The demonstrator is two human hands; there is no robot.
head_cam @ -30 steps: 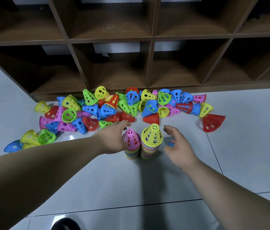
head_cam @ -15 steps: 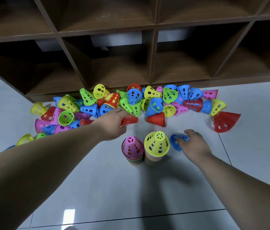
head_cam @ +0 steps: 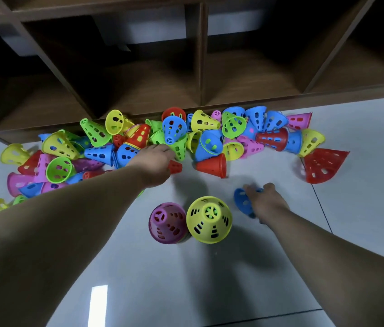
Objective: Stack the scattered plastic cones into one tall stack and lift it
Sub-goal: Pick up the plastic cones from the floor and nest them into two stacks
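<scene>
While two stacks of nested cones stand upright on the floor, the yellow-topped stack shows a green cone through the holes in its top cone. The pink-topped stack touches the yellow-topped stack on its left side. Beyond the yellow-topped stack, the loose pile of cones lies against the foot of the wooden shelf; in it, a blue cone has a green one sitting inside it. The shelf's cubbies are too dark to tell what they hold.

Beyond and left of the yellow-topped stack, the left hand grips a small red cone at the pile's edge, fingers curled round it. Just right of the yellow-topped stack, the right hand holds a blue cone, fingers curled over its rim. Farther right of that stack lies a large red cone.

A second ago the left hand sat on the pink-topped stack and the right hand hovered open beside the yellow-topped stack; both have since left the stacks and each now holds one cone, as half a second ago.
</scene>
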